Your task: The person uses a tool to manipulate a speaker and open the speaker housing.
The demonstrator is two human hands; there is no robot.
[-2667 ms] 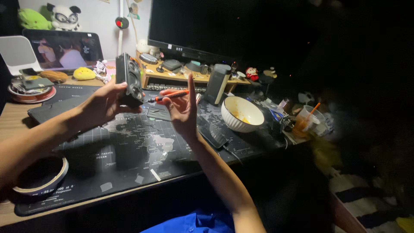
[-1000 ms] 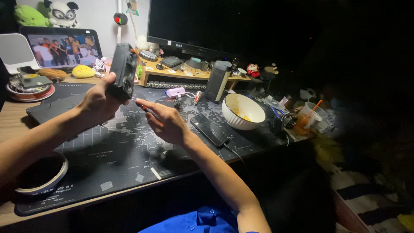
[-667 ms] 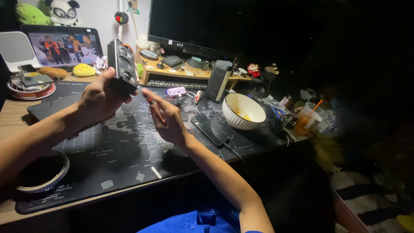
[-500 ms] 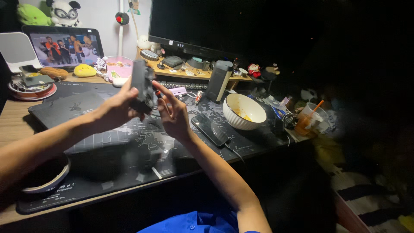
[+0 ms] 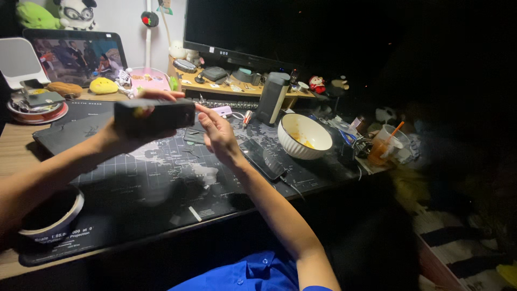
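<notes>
My left hand grips a dark rectangular box and holds it level above the black map-printed desk mat, with fingers curled over its top edge. To its right, my right hand has its fingers stretched out, and the fingertips touch the right end of the box. I cannot tell whether anything lies between those fingers. Both forearms reach in from the lower left and the bottom of the view.
A white bowl and a dark phone lie right of my hands. A dark bowl sits at the near left. A monitor, a tablet, an upright grey speaker and a cup with a straw crowd the back and right.
The box went from upright at the left to lying level nearer the middle. My right hand came up from the mat to the box's right end.
</notes>
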